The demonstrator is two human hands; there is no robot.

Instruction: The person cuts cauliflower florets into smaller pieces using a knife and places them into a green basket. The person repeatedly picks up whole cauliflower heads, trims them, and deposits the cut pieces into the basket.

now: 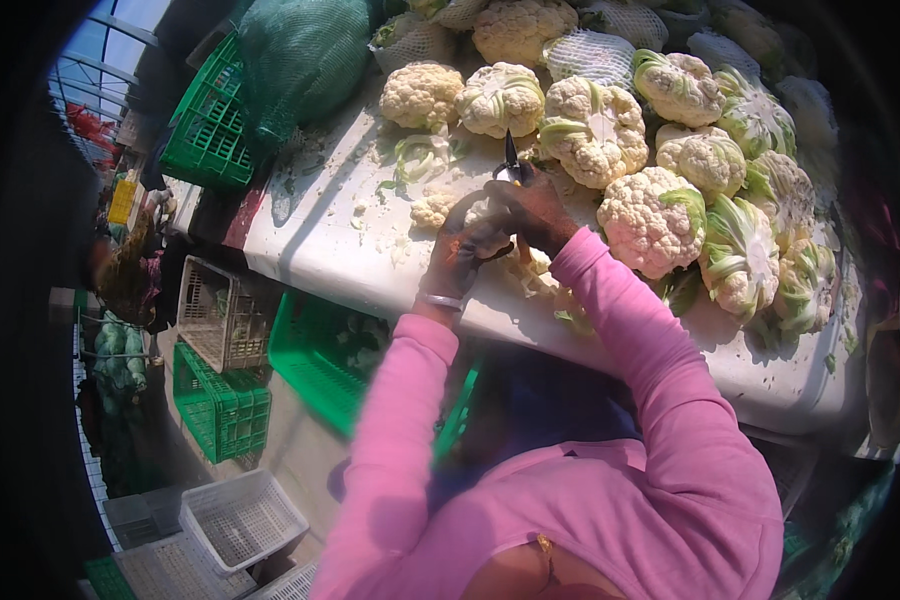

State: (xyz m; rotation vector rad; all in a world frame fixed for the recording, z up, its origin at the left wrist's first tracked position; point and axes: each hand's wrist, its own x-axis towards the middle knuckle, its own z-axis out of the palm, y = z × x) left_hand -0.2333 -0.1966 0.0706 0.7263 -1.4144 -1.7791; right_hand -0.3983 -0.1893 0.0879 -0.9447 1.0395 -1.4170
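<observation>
Dark gloves cover both hands, which meet over the front part of a white table. My right hand is closed around a small pointed cutting tool, its dark tip directed away from me. My left hand holds a pale cauliflower piece, partly hidden by the fingers. Cauliflower bits and a trimmed leafy piece lie just beyond the left hand. Whole cauliflower heads, such as a large one, are massed behind and to the right of my hands.
Foam-netted cauliflowers fill the back. A green mesh sack sits beside a green crate at the back left. Below the table edge stand a green basket, another green crate and a white crate.
</observation>
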